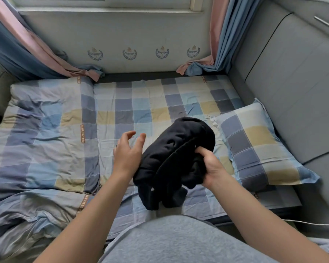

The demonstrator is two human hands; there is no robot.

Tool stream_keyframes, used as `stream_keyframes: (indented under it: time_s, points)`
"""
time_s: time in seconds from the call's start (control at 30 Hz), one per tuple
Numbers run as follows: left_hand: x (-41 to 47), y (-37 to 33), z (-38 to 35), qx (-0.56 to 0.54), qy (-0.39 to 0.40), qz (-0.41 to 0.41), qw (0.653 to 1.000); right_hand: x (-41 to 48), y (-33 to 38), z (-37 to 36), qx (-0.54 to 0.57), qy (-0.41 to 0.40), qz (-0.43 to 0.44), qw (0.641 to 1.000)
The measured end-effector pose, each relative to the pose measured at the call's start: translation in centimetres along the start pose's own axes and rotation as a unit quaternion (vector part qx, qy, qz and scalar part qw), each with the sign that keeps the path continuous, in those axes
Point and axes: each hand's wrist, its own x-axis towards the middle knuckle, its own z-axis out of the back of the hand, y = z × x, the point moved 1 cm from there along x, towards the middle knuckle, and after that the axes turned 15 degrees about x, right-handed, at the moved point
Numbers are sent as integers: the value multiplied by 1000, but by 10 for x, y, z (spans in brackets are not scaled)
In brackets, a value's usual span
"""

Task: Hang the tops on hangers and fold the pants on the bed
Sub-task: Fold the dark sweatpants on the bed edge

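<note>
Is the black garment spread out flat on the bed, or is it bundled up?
Bundled up. The black garment is a rolled lump gripped by the right hand, not lying flat on the bed.

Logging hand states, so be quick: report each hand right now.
Left hand: open, holding nothing.
Right hand: closed, gripping the bunched black garment.

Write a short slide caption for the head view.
Right hand grips a bundled black garment above the checked bed; left hand open beside it.
</note>
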Motion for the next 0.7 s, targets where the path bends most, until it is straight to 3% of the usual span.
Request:
stream_keyframes:
  time_s: [0.17, 0.23, 0.3, 0.37, 0.43, 0.5, 0.6, 0.7]
  points:
    - [-28, -4, -13, -179, 120, 46, 975, 3, 8, -4, 68, 26, -16, 997]
    - [-35, -3, -15, -183, 173, 17, 968, 6, 9, -3, 100, 29, -21, 994]
    - [-39, 1, -18, -125, 211, -70, 967, 8, 10, -3, 108, 40, -26, 993]
    - [-40, 2, -23, -66, 200, -148, 966, 7, 11, -3, 101, 54, -34, 993]
    - [-36, 0, -25, -45, 149, -172, 973, 6, 14, 0, 86, 60, -36, 994]
    - [-29, -4, -21, -48, 94, -143, 984, 6, 19, 7, 50, 45, -27, 997]
    - [-20, -20, -7, -150, 44, -59, 986, 11, 28, 20, -76, -4, -8, 997]
    - [-7, -39, 11, -182, 53, -7, 982, 16, 36, 34, -256, -88, 131, 954]
